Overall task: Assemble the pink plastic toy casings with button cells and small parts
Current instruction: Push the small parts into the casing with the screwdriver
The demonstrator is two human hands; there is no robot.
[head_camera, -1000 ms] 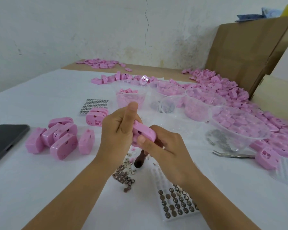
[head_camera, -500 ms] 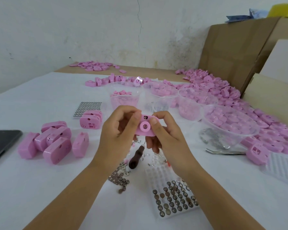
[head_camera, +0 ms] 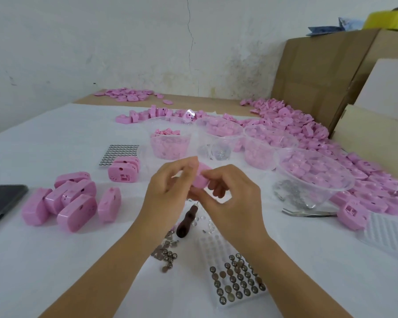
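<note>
Above the middle of the desk (head_camera: pixel 55 260), the left hand (head_camera: pixel 168 191) and right hand (head_camera: pixel 230 203) held one pink casing (head_camera: pixel 201 177), fingers (head_camera: pixel 185 166) of both pinching its rim. It looked light, stiff and smooth, best gripped by the edges, not squeezed.

- A white plastered wall (head_camera: pixel 101 42) fills the upper half of the view, matt and uneven, under soft, even light.
- A thin dark crack (head_camera: pixel 190 31) runs down the wall from the top edge, a little right of centre.
- Yellowish and grey stains (head_camera: pixel 216 88) mottle the wall's lower part, just above the bench.
- The bench (head_camera: pixel 55 138) is covered with a white sheet and reaches back towards the wall.
- At its far end a strip of bare brown board (head_camera: pixel 193 101) meets the wall.
- On the right, tall brown cardboard boxes (head_camera: pixel 313 72) stand against the wall.
- Pale flat boards (head_camera: pixel 388 88) lean in front of them.
- On top of the boxes lie a yellow roll (head_camera: pixel 386 19), partly cut off, and something blue and patterned (head_camera: pixel 326 28).
</note>
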